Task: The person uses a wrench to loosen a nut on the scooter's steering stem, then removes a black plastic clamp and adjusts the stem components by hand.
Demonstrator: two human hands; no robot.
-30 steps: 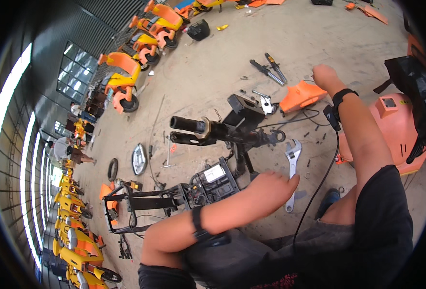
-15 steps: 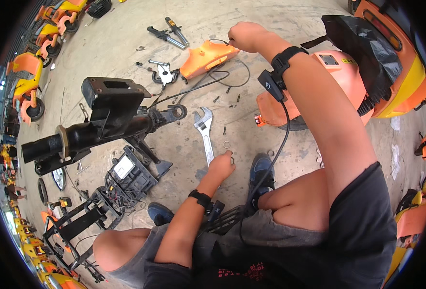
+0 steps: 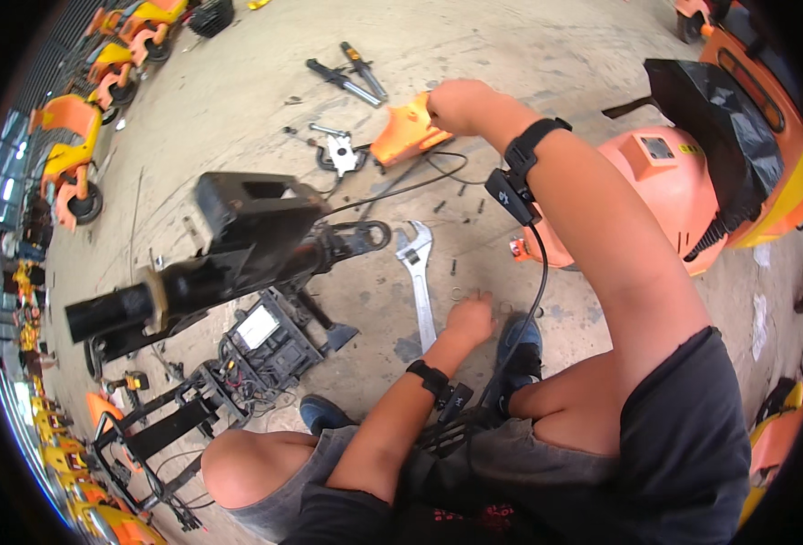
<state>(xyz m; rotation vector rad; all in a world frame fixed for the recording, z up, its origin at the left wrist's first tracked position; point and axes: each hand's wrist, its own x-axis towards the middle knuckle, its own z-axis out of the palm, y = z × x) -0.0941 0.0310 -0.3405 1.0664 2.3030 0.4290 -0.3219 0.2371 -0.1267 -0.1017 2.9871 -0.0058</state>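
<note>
My left hand point(image 3: 471, 318) is low over the floor, fingers pinched on a thin metal ring point(image 3: 507, 307) that shows beside the fingertips. Just left of it lies a large silver adjustable wrench point(image 3: 420, 277), jaws pointing away from me. A second ring point(image 3: 458, 293) rests on the floor by the knuckles. Farther out, my right hand point(image 3: 463, 107) is closed on the right end of an orange plastic cover point(image 3: 408, 130); the fingertips are partly hidden. A black cable point(image 3: 397, 191) loops out near the cover.
A black metal frame with a thick tube point(image 3: 197, 292) stands close on my left, above a chassis with wiring point(image 3: 270, 341). Two shock absorbers point(image 3: 362, 73), a white-and-black part point(image 3: 340, 154) and loose bolts lie ahead. An orange scooter body point(image 3: 660, 186) is at right.
The view has shifted, moving the scene right and down. My right hand has come leftward over the cover's end, and the cover has turned. The left hand has moved right, away from the wrench.
</note>
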